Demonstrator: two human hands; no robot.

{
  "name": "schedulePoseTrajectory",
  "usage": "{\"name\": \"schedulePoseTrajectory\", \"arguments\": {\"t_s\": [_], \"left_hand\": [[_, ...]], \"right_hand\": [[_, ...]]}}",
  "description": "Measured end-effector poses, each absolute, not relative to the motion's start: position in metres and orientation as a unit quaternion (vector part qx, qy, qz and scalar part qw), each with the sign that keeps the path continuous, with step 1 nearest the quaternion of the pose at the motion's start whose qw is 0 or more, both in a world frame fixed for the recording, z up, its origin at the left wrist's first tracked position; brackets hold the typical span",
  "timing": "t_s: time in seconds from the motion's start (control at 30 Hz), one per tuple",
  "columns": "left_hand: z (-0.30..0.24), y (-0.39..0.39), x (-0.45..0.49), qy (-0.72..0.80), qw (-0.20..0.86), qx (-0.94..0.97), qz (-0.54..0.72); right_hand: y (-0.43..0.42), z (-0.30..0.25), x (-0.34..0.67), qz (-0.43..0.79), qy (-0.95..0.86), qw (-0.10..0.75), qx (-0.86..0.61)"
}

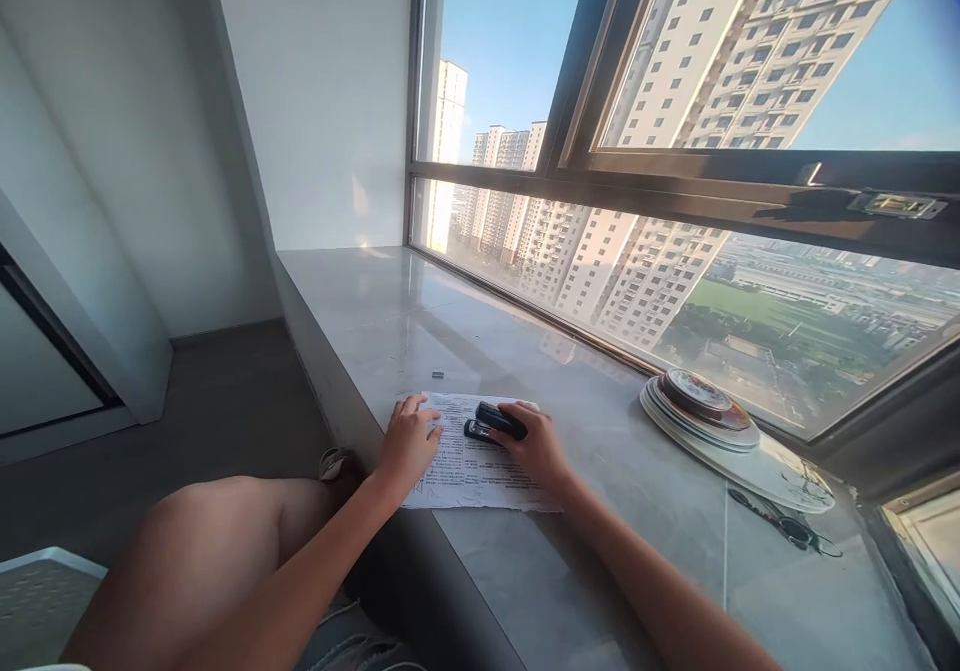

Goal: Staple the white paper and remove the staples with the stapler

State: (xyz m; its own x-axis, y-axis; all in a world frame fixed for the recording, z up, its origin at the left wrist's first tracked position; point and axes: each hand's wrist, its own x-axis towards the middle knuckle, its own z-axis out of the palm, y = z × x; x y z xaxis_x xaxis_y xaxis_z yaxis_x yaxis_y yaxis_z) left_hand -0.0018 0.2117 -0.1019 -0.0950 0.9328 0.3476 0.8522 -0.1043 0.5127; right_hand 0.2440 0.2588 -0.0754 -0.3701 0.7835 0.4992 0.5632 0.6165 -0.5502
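Printed paper sheets (pixel 465 476) lie on the grey windowsill ledge, close to its inner edge. My left hand (pixel 409 441) rests on the left side of the paper, fingers spread and nothing in them. Over the right part of the paper, my right hand (pixel 532 441) is closed round a black stapler (pixel 491 418). The stapler's jaws point left, with a gap between its upper arm and base. My palm and fingers hide its rear end. A small grey strip, perhaps staples (pixel 438 375), lies on the ledge just beyond the paper.
A stack of plates (pixel 701 411) stands at the right by the window, on a large pale oval board (pixel 795 481). Dark-handled keys or a cord-like item (pixel 795 531) lie beside it. The ledge (pixel 360 301) drops off at its left edge toward my bent knee (pixel 225 521).
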Motion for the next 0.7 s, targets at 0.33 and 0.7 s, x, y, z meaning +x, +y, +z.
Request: {"name": "schedulePoseTrajectory", "arguments": {"t_s": [0.33,0.7], "left_hand": [[-0.095,0.205,0.003,0.655,0.092,0.678,0.321],[-0.090,0.199,0.034,0.584,0.158,0.686,0.404]], "right_hand": [[0.269,-0.075,0.273,0.295,-0.806,0.364,-0.362],[0.288,-0.087,0.290,0.200,-0.835,0.320,-0.399]]}}
